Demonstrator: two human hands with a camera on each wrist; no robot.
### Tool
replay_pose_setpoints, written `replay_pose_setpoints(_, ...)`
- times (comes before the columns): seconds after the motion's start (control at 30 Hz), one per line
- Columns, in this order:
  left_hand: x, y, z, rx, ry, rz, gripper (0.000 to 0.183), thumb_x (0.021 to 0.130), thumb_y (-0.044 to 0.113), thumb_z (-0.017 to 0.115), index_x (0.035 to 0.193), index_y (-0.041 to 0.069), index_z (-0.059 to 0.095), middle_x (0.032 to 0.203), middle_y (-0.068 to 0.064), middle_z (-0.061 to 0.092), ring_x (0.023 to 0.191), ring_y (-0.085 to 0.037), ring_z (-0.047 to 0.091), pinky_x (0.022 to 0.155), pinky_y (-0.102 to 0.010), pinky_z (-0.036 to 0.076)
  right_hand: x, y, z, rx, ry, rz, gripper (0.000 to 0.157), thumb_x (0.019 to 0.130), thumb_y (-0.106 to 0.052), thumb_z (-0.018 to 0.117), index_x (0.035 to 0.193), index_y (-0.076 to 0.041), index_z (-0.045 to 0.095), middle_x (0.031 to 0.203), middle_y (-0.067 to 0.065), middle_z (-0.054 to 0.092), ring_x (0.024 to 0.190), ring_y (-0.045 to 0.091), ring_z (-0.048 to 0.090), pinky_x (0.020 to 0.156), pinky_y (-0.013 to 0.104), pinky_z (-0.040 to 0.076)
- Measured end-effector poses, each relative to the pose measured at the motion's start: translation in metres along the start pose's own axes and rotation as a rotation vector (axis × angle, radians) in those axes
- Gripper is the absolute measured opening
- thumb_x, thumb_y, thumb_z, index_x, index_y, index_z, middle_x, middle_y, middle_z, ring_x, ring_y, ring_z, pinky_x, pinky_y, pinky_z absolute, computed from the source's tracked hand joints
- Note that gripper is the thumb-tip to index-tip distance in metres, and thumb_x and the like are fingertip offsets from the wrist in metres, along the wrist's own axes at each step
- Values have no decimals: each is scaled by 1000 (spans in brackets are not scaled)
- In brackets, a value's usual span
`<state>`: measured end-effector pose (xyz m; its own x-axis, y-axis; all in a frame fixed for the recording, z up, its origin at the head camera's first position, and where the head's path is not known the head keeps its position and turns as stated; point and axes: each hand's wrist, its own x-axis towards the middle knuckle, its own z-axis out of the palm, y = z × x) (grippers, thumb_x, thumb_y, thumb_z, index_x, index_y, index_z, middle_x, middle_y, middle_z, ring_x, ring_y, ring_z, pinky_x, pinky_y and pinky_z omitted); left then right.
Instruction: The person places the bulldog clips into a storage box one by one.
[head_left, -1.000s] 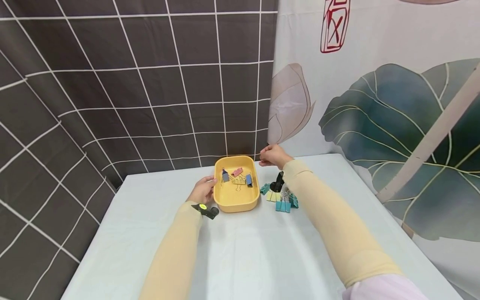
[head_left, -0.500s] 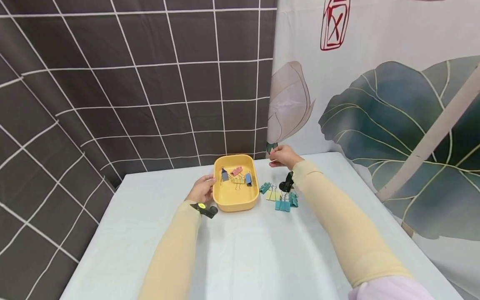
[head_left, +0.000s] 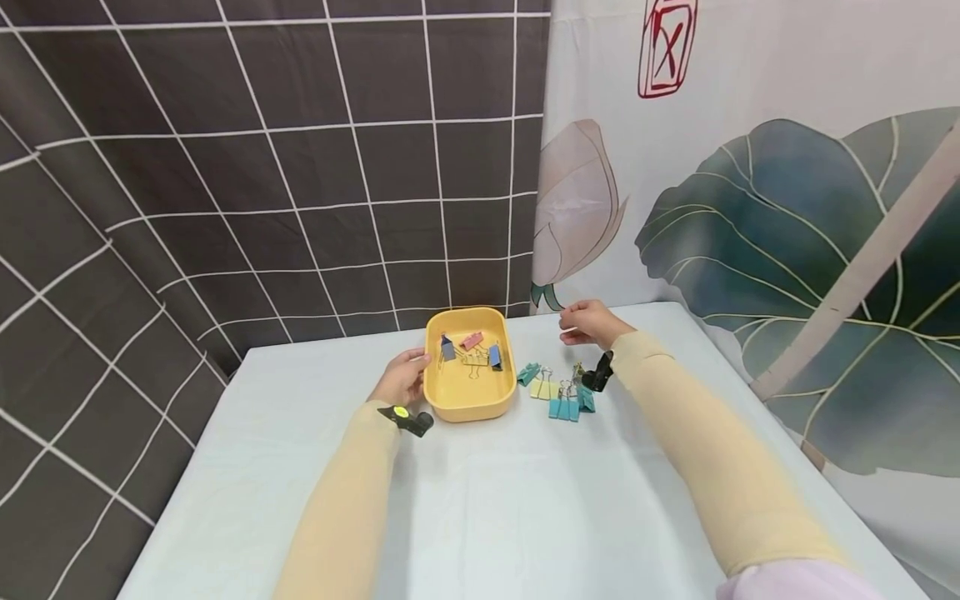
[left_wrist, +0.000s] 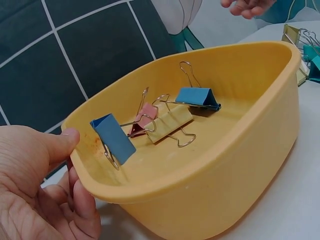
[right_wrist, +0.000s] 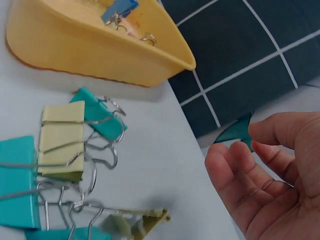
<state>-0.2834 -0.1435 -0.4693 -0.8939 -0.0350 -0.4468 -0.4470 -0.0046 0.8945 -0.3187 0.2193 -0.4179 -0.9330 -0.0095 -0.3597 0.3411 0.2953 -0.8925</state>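
Observation:
My left hand (head_left: 399, 379) pinches the near-left rim of a yellow plastic bin (left_wrist: 245, 195), thumb on the rim and fingers underneath. Inside lie two blue binder clips, one leaning on the wall (left_wrist: 114, 139) and one farther off, beside a pink binder clip (left_wrist: 144, 118) and a pale yellow binder clip (left_wrist: 170, 124). My right hand (head_left: 590, 322) hovers past the bin's right side, fingers loosely bent and holding nothing. Closest below it is a loose pile with a teal binder clip (right_wrist: 102, 112), a pale yellow binder clip (right_wrist: 62, 140) and an olive one (right_wrist: 145, 225).
A white-covered table (head_left: 472, 500) carries the bin and the pile, which sits just right of the bin. Dark tile-patterned cloth (head_left: 315, 167) hangs behind and at the left. A white cloth with a lotus print (head_left: 750, 217) hangs at the right.
My right hand has moved rightward, away from the bin, exposing more of the loose clips under its wrist. My left hand and the bin stay in place.

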Motion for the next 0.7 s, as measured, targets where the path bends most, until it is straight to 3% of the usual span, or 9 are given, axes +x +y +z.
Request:
replay_pose_setpoints(0.2,-1,0,-1,5,-15,4,41,105,23,56,145,13,52,121,-10,56,98,-18,52,73,-24,46,-5,18,-14,-21,18,56,39,104,-18,58,136,0,47,127,19,55,87,17,65,80,26,57)
replay_pose_setpoints(0.43,-3,1,-2,-4,-28,2,41,106,23,55,146,14,50,123,-10,55,99,-18,51,72,-23,45,-7,35,-24,-27,-14,90,41,103,-20,60,136,1,47,133,20,53,95,21,64,85,29,57)
replay_pose_setpoints(0.7,-1,0,-1,-2,-24,0,40,106,24,55,145,14,51,118,-11,56,87,-14,51,59,-19,41,-14,46,-26,-72,-87,120,53,102,-30,61,142,0,43,139,21,49,119,33,56,101,44,50)
